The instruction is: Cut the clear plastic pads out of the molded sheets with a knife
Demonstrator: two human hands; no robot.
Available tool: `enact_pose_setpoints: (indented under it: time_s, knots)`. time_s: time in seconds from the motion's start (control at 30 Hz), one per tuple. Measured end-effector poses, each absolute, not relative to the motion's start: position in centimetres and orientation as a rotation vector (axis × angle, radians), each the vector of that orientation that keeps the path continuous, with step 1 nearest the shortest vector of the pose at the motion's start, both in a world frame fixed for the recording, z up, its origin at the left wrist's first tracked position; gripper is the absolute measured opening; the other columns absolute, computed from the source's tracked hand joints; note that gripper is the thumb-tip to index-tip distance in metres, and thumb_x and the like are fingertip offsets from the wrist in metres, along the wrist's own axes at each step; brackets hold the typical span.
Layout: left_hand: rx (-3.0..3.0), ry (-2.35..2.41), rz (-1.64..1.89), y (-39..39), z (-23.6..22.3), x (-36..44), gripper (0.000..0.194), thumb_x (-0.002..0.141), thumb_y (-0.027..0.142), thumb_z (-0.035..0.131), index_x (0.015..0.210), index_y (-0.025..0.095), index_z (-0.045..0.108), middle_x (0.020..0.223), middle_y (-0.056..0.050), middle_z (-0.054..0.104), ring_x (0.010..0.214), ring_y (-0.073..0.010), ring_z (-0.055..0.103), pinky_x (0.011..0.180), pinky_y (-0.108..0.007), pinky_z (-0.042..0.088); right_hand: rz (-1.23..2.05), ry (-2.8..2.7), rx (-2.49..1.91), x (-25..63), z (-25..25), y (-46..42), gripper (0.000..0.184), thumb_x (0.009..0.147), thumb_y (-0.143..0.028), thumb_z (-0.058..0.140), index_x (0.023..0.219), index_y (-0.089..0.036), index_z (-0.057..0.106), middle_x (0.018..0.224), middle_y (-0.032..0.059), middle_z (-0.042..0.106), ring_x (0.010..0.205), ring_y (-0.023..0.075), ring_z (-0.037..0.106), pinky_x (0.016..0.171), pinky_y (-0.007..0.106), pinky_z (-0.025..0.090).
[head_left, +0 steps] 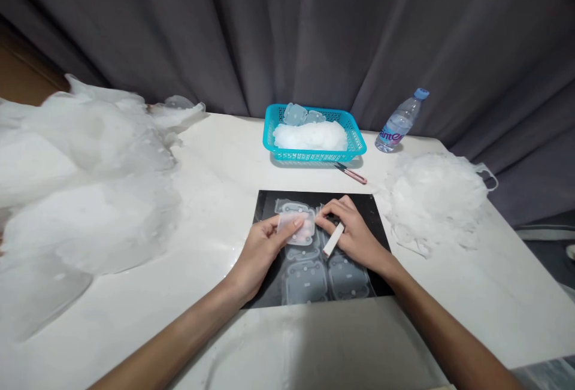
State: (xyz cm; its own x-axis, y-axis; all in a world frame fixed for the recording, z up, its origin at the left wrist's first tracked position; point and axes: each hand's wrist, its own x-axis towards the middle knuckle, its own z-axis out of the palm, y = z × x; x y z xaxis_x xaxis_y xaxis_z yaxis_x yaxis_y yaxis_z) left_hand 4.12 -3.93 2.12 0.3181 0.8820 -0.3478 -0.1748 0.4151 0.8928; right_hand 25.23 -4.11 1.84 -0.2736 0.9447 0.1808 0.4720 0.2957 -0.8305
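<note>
My left hand (269, 243) pinches a small translucent plastic piece (296, 231), a rounded square shape with tiny holes, thumb on top. Close by its right edge, the thumb and forefinger of my right hand (344, 225) are pressed together; whether they grip the edge I cannot tell. A white stick-like tool (333, 241) is tucked in my right hand, its reddish-dark end pointing down toward me. Below both hands a black mat (265, 288) bears a clear sheet (306, 281) with several similar rounded shapes, partly hidden by my hands.
Behind the mat stands a turquoise basket (314, 155) holding white material and translucent pieces. Small thread snips (353, 174) lie before it, with a water bottle (399, 123) to the right. Filmy white plastic heaps lie at left (99, 198) and right (438, 198) on the white table (215, 168).
</note>
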Motion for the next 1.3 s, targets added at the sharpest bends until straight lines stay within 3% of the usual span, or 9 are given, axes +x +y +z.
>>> enact_pose_setpoints:
  time_s: [0.13,0.23,0.3,0.43,0.67,0.8,0.93,1.07,1.3]
  knots:
    - [1.174,1.065,0.781,-3.9,2.2,3.8,0.041,0.092,0.054,0.067,0.081,0.014,0.069,0.075,0.000,0.065,0.071,-0.0146,0.055,0.068,-0.024,0.042,0.790,-1.833,-1.287,26.0,3.3,-3.4,0.018,0.098,-0.032,0.065,0.084,-0.022,0.064,0.084,0.0019,0.065,0.085,0.0195,0.052,0.081,0.034,0.040]
    - [1.465,1.038,0.686,-3.7,2.4,3.4,0.046,0.099,0.053,0.055,0.072,0.016,0.062,0.069,0.002,0.056,0.067,-0.0137,0.049,0.064,-0.024,0.038,0.724,-1.815,-1.244,25.5,4.7,-2.0,0.013,0.097,-0.033,0.064,0.094,-0.020,0.066,0.093,0.0034,0.065,0.086,0.0185,0.053,0.082,0.033,0.041]
    - [1.634,1.038,0.639,-3.5,2.4,3.0,0.043,0.101,0.049,0.052,0.074,0.017,0.063,0.070,0.003,0.058,0.067,-0.0139,0.049,0.063,-0.024,0.037,0.868,-1.990,-1.172,24.7,5.5,-0.9,0.013,0.094,-0.032,0.069,0.101,-0.021,0.070,0.100,0.0036,0.068,0.094,0.0191,0.055,0.086,0.032,0.041]
    - [1.860,1.067,0.555,-3.3,2.3,2.6,0.040,0.104,0.040,0.045,0.079,0.017,0.067,0.073,0.002,0.063,0.066,-0.0150,0.054,0.063,-0.025,0.039,1.167,-2.206,-1.114,23.2,6.1,0.3,0.007,0.090,-0.019,0.071,0.083,-0.019,0.073,0.082,0.0003,0.069,0.083,0.0163,0.057,0.076,0.028,0.040]
    - [2.206,1.126,0.570,-4.9,1.4,3.7,0.040,0.108,0.033,0.035,0.089,0.017,0.066,0.089,-0.008,0.072,0.085,-0.0250,0.070,0.081,-0.035,0.050,0.800,-2.210,-1.394,22.0,4.2,1.2,0.012,0.091,-0.007,0.062,0.084,-0.016,0.064,0.089,0.0054,0.070,0.089,0.0196,0.060,0.081,0.031,0.038]
    - [2.070,1.134,0.584,-4.5,1.6,3.3,0.042,0.109,0.039,0.037,0.084,0.019,0.064,0.081,-0.003,0.069,0.077,-0.0203,0.067,0.077,-0.031,0.048,0.880,-2.138,-1.399,22.6,3.3,1.5,0.014,0.099,-0.020,0.056,0.088,-0.017,0.063,0.089,0.0038,0.070,0.084,0.0177,0.062,0.077,0.029,0.041]
    - [1.886,1.126,0.577,-3.4,2.3,2.5,0.042,0.106,0.048,0.043,0.085,0.019,0.066,0.072,0.003,0.062,0.066,-0.0154,0.057,0.064,-0.026,0.042,1.226,-1.941,-1.253,24.2,3.6,1.3,0.023,0.099,-0.036,0.057,0.094,-0.016,0.067,0.095,0.0047,0.072,0.090,0.0181,0.064,0.080,0.028,0.046]
    - [1.795,1.136,0.593,-3.1,2.5,2.3,0.035,0.103,0.049,0.049,0.106,0.021,0.071,0.070,0.004,0.060,0.063,-0.0148,0.052,0.060,-0.025,0.039,1.453,-1.917,-1.123,24.8,3.8,1.0,0.017,0.090,-0.031,0.069,0.093,-0.015,0.073,0.089,0.0035,0.072,0.083,0.0173,0.063,0.077,0.028,0.045]
    - [1.831,1.156,0.624,-3.4,2.2,2.6,0.035,0.104,0.047,0.047,0.091,0.021,0.066,0.069,0.005,0.062,0.062,-0.0137,0.055,0.063,-0.024,0.040,1.405,-1.966,-1.013,24.5,4.6,0.7,0.013,0.092,-0.025,0.064,0.088,-0.016,0.072,0.083,0.0010,0.068,0.075,0.0138,0.054,0.071,0.027,0.042]
